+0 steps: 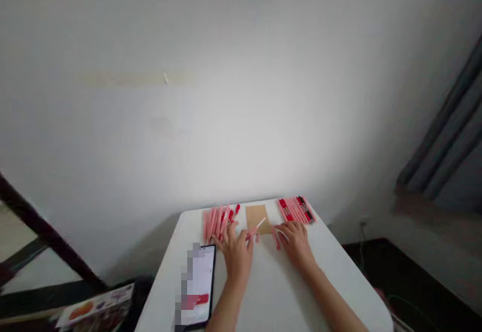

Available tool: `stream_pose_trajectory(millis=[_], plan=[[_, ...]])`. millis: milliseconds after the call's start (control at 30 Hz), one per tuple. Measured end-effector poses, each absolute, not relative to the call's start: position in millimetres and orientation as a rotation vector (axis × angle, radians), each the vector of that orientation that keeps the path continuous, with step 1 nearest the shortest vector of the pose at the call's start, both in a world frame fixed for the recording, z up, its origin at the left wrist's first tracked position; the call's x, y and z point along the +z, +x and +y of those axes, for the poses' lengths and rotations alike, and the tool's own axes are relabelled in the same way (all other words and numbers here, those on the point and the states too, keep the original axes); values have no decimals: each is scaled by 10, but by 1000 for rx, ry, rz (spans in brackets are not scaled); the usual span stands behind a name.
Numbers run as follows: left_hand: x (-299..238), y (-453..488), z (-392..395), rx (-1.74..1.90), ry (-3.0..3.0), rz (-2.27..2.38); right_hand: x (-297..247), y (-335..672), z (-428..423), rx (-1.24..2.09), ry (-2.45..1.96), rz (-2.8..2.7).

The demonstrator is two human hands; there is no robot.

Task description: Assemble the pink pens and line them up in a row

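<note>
My left hand (pixel 236 252) lies with its fingers spread at the near end of a bunch of slim pink pens (pixel 213 224), some with red parts. Beside its thumb, a pink pen with a white end (pixel 257 228) slants over a brown card (pixel 258 213); whether the thumb touches it I cannot tell. My right hand (pixel 296 244) is curled, fingertips and thumb together at the upper part of another pink pen (pixel 276 238). A short pink piece (pixel 257 238) rests between the hands, by the card's near edge.
At the table's back right lies a row of pink pens (pixel 295 210) with red and black parts. A phone (pixel 199 287), partly blurred out, lies left of my left forearm. The white table (pixel 278 292) stands against a wall (pixel 241 121). A dark curtain (pixel 448 141) hangs right.
</note>
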State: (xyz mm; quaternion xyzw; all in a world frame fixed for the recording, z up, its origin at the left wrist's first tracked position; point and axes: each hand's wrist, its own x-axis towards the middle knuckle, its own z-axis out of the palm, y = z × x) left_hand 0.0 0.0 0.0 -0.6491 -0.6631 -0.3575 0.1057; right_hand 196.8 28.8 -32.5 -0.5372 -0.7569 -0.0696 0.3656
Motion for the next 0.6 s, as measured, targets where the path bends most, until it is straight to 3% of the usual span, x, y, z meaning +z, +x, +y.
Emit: stream_pose_trajectory(millis=[600], plan=[[54,50,-47,-1118,-2053,-1850,-232,1954,231,-176,-1266,-1938]])
